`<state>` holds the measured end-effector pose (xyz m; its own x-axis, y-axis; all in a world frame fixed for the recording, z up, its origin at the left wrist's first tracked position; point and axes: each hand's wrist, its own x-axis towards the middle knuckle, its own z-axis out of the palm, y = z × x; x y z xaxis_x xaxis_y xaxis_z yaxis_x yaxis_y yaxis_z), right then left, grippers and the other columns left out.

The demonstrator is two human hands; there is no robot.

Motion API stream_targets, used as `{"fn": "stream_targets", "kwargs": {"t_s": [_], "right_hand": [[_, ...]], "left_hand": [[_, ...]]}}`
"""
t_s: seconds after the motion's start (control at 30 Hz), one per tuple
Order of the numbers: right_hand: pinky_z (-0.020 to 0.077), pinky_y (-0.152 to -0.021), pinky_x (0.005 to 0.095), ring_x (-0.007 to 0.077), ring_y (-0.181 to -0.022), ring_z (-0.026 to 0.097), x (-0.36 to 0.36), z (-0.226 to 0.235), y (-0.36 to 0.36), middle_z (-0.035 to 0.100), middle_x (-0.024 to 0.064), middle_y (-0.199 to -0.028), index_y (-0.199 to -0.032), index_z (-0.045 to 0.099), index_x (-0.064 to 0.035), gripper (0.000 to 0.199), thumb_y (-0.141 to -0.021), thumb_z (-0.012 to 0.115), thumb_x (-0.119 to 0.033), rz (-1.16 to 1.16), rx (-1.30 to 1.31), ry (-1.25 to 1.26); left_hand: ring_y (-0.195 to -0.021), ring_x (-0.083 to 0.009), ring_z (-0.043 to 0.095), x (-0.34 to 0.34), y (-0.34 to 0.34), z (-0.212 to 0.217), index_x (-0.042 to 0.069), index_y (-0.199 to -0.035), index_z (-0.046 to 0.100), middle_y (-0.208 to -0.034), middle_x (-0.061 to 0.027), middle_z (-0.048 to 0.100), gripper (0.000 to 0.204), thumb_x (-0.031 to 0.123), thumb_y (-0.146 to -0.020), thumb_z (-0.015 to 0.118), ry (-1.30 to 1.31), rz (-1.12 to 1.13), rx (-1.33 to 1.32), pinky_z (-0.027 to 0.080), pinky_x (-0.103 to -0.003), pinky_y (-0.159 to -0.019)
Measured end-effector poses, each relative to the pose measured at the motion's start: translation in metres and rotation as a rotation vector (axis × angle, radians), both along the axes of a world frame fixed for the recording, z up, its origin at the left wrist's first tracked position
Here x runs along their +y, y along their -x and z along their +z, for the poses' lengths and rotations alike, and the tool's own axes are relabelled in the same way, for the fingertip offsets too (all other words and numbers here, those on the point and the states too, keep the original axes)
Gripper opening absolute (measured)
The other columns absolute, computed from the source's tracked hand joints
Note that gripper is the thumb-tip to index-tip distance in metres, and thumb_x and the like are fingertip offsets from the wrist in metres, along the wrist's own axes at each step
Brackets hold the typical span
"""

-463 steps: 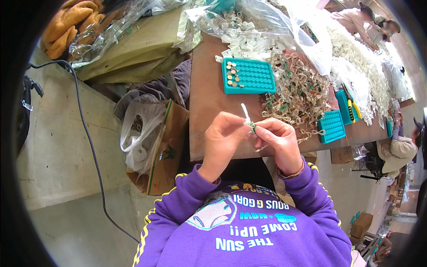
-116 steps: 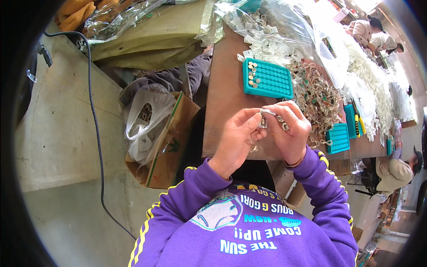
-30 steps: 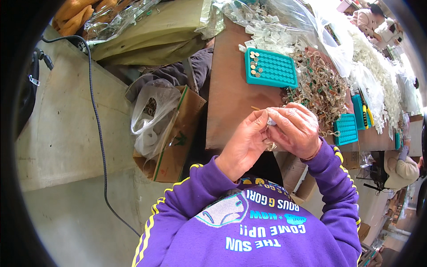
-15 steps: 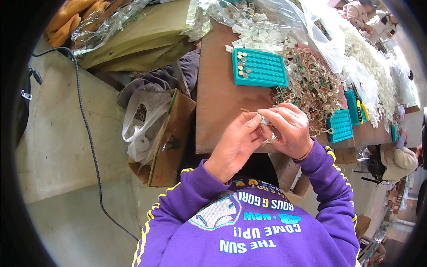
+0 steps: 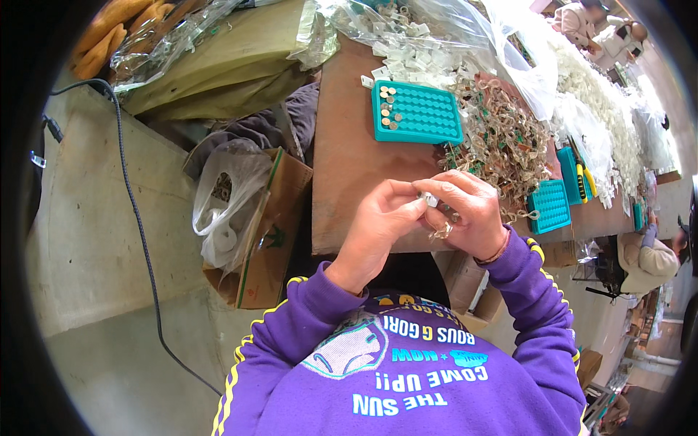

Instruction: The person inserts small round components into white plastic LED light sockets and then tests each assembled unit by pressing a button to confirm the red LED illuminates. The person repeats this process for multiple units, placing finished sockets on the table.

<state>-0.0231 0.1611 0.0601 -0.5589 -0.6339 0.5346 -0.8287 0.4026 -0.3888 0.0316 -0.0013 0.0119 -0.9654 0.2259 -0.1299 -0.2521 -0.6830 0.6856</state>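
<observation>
My left hand and my right hand meet over the table's front edge, thumbs and fingers pinched together. Between their fingertips is a small whitish, clear plastic piece, partly covered by the fingers. A pale, shiny loop dangles below my right fingers; whether it joins the plastic piece I cannot tell. Beyond my hands lies a teal tray with rows of hollows, and several small round discs sit at its left end. To its right spreads a heap of clear and brownish loops.
Small clear plastic pieces and plastic bags cover the far table. At right are another teal tray and yellow-handled pliers. A cardboard box with a white bag stands left. Other people are farther off.
My left fingers have curled in closer around the plastic piece, and its whitish face shows more. A small tan sliver above my left fingertips is out of sight. The whole view has shifted slightly.
</observation>
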Motion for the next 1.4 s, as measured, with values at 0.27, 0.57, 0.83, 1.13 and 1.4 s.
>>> {"fn": "stream_targets", "kwargs": {"t_s": [0.27,0.57,0.83,1.13,1.4], "right_hand": [[0.0503,-0.06,0.0333,0.0234,-0.067,0.061,-0.001,0.006,0.002,0.062,0.0057,-0.079,-0.103,0.071,-0.0112,0.041,-0.063,0.074,-0.003,0.015,-0.081,-0.017],[0.0511,-0.063,0.0335,0.0225,-0.068,0.061,0.0,0.01,-0.001,0.062,0.005,-0.077,-0.106,0.071,-0.0121,0.039,-0.067,0.073,-0.008,0.04,-0.111,-0.036],[0.0515,-0.066,0.0337,0.0223,-0.071,0.064,-0.002,0.007,0.0,0.064,0.0045,-0.078,-0.107,0.071,-0.0107,0.035,-0.073,0.072,-0.012,0.038,0.046,-0.081],[0.0543,-0.071,0.0334,0.0251,-0.082,0.066,-0.001,0.001,-0.005,0.067,0.0066,-0.102,-0.117,0.067,-0.0146,0.04,-0.078,0.073,-0.018,-0.046,-0.089,0.069],[0.0539,-0.077,0.0353,0.026,-0.091,0.067,0.017,0.013,-0.005,0.067,0.0074,-0.108,-0.12,0.064,-0.0105,0.043,-0.078,0.072,-0.013,-0.118,0.017,0.005]], "left_hand": [[-0.106,-0.0163,0.063,-0.001,-0.002,0.003,-0.001,-0.12,0.05,-0.115,-0.0108,0.062,0.031,0.014,-0.094,0.06,0.0,-0.024,-0.011,0.05,-0.036,-0.097],[-0.101,-0.0163,0.065,0.0,-0.005,0.005,0.0,-0.117,0.051,-0.109,-0.0103,0.063,0.03,0.016,-0.092,0.059,0.015,-0.013,-0.026,0.051,-0.035,-0.094],[-0.103,-0.0176,0.064,-0.001,-0.005,0.001,0.002,-0.117,0.052,-0.111,-0.0096,0.062,0.025,0.013,-0.095,0.056,-0.055,-0.011,-0.041,0.05,-0.036,-0.094],[-0.1,-0.0172,0.061,0.005,0.005,-0.007,0.007,-0.116,0.053,-0.11,-0.0069,0.061,0.017,0.011,-0.1,0.052,-0.455,0.01,0.001,0.051,-0.038,-0.088],[-0.095,-0.0211,0.065,0.017,0.02,-0.013,0.005,-0.113,0.055,-0.105,-0.0093,0.065,0.015,0.013,-0.1,0.052,-0.342,0.068,0.018,0.053,-0.037,-0.085]]}}
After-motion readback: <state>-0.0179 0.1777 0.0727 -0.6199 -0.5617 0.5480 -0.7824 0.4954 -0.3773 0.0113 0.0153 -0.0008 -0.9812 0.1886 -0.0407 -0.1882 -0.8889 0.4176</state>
